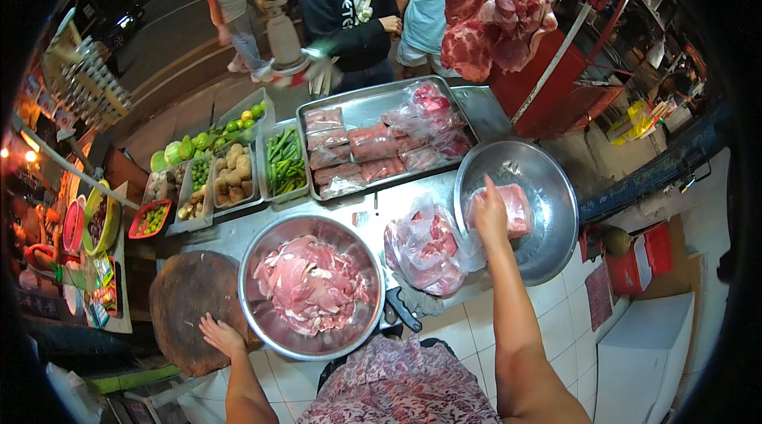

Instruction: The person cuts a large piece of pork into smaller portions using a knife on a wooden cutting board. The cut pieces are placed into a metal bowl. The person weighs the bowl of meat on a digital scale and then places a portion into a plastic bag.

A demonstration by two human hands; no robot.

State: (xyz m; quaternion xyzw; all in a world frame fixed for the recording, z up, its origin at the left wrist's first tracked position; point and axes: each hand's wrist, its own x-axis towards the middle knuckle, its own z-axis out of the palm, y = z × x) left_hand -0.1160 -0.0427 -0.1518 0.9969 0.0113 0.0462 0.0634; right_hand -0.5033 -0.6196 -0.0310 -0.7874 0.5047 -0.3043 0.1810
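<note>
My left hand (222, 335) lies with fingers spread on a round wooden chopping block (186, 297). My right hand (490, 211) grips the left end of a clear plastic bag of pink meat (517, 211) inside a wide steel bowl (554, 227); its fingers are partly hidden. Left of that bowl, a clear bag of meat pieces (429, 245) sits on the metal table. A second steel bowl (248, 281) stands between my arms, holding a heap of sliced raw meat (309, 285). A dark-handled knife (403, 311) lies at the table's near edge.
A steel tray (305, 129) of bagged meat lies at the back. Bins of green chilies (284, 162), potatoes (232, 174) and limes (246, 118) are to its left. Large meat cuts (498, 15) hang at the upper right. People stand beyond the table, one in a dark hoodie (341, 15).
</note>
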